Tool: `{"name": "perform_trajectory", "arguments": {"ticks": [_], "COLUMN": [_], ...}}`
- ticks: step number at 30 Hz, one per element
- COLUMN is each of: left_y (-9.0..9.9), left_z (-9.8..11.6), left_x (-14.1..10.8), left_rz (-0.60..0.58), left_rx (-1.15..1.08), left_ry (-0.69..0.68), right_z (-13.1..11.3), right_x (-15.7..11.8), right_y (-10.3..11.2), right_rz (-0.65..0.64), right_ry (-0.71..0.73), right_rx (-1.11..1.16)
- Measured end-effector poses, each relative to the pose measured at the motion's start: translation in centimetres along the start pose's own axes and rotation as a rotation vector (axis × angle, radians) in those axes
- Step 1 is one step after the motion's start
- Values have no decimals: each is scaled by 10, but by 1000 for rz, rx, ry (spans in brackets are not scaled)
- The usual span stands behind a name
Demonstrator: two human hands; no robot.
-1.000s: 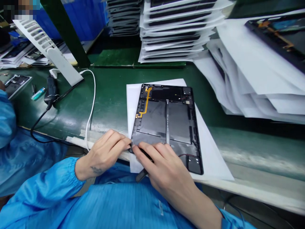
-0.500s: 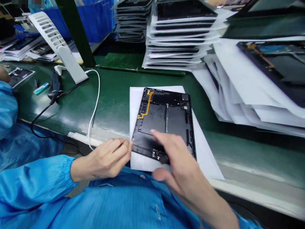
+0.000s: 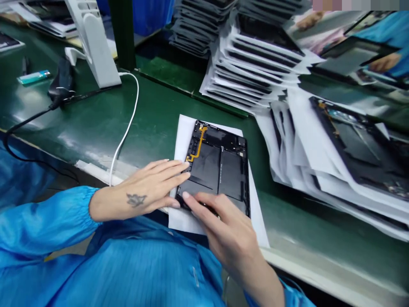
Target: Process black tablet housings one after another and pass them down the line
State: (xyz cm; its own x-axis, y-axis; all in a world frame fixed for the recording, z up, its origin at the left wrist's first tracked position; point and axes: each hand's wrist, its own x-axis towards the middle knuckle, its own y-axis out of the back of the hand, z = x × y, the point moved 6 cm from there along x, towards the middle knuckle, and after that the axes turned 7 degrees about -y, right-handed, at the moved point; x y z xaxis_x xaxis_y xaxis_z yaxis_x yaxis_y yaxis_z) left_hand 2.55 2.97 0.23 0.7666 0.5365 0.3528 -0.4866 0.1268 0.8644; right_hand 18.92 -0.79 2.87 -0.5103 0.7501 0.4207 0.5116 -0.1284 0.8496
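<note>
A black tablet rear housing [image 3: 217, 166] lies face up on a white paper sheet [image 3: 182, 143], with a yellow flex cable [image 3: 198, 147] at its upper left. My left hand [image 3: 153, 185] rests with flat, spread fingers, their tips touching the housing's left edge. My right hand [image 3: 217, 224] is curved over the housing's lower edge. Something dark shows under those fingers, but the hand hides most of it, and the lower edge is covered too.
Stacks of tablets interleaved with white paper [image 3: 252, 72] rise behind the sheet, and a looser pile [image 3: 338, 157] lies to the right. A white cable [image 3: 129, 121] runs across the green workbench [image 3: 153, 128]. A co-worker's hand [image 3: 383, 63] shows at the upper right.
My right hand has come down from its raised position onto the housing's lower edge. My left fingers have spread flatter. The view has swung, so the housing appears tilted and farther away.
</note>
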Motion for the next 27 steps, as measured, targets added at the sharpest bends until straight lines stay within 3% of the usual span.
{"name": "perform_trajectory", "arguments": {"ticks": [4, 15, 22, 27], "left_y": [0, 0, 2, 0], "left_z": [0, 5, 8, 9], "left_x": [0, 3, 4, 4], "left_rz": [-27, 15, 7, -10], "left_rx": [31, 97, 163, 207], "left_ry": [-10, -37, -56, -50], "right_z": [-3, -2, -8, -20], "right_x": [1, 2, 2, 14], "right_y": [-5, -12, -14, -8], "right_rz": [74, -3, -41, -108], "right_ry": [-4, -45, 51, 204], "right_rx": [42, -14, -139, -300]}}
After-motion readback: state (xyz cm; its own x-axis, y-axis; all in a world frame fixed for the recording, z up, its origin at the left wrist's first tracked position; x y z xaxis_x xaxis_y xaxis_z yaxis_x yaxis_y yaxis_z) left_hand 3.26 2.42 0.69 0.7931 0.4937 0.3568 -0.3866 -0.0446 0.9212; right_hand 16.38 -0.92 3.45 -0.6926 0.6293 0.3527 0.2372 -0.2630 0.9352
